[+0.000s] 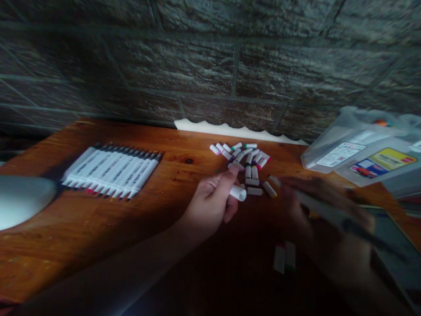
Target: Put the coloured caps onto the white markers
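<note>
Pinched between thumb and fingers of my left hand [213, 195] is a white marker cap [238, 193], its hollow end facing right. My right hand [332, 232], blurred by motion, is closed around a marker [324, 210] with a pale barrel and a dark rear end; its tip points left toward the cap, apart from it. Just beyond my left hand lies a loose pile of white marker caps [252, 181] with coloured bands. Two more caps [279, 259] rest side by side in shadow, left of my right forearm.
A row of white markers [112, 171] lies on the wooden table [177, 210] at left, beside a white rounded object [24, 199]. Clear plastic containers [342, 153] stand at back right. A flat tablet-like object [394, 245] lies partly under my right arm. A brick wall [204, 66] bounds the back.
</note>
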Tool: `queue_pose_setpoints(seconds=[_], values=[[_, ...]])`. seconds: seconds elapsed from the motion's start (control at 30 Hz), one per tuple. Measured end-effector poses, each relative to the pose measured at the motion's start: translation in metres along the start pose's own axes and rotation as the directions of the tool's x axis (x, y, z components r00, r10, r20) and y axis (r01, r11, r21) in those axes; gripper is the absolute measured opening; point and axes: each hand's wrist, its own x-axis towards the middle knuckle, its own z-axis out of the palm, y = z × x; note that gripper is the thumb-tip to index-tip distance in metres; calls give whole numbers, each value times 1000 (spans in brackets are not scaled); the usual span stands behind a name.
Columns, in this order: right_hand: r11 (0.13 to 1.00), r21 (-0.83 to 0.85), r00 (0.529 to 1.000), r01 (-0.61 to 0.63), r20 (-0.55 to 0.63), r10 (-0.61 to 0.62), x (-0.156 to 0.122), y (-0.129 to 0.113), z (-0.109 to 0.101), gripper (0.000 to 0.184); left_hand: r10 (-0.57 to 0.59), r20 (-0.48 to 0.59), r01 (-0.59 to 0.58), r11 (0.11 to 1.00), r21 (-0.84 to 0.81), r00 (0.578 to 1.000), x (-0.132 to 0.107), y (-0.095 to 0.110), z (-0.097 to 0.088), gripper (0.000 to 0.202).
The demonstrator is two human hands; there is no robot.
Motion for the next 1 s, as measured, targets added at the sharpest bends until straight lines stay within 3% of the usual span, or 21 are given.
queue_pose_setpoints(seconds=[0.07,0.13,0.33,0.5,0.67,0.83,1.0], values=[[988,-89,990,-130,-63,124,0,18,1,18,10,-8,-10,999,-38,1000,-2,5,-3,62],[972,-35,970,-233,-73,230,-1,25,4,21,16,-21,-17,998,-64,1000,-1,7,-5,65],[973,154,986,-169,16,169,-8,3,9,18,-2,-20,1,999,-40,1000,5,2,-6,70],[953,190,970,-235,-13,242,-10,4,10,19,-2,0,2,1000,-7,1000,6,1,-5,72],[937,267,971,-227,-13,239,-10,2,9,21,-24,89,31,997,-68,996,7,-2,-2,51],[913,273,951,-303,20,310,-10,-5,8,27,20,212,-6,998,-64,977,3,-6,1,35],[787,463,898,-407,44,438,-8,-6,10,32,51,288,-68,996,50,956,2,-8,-2,33]])
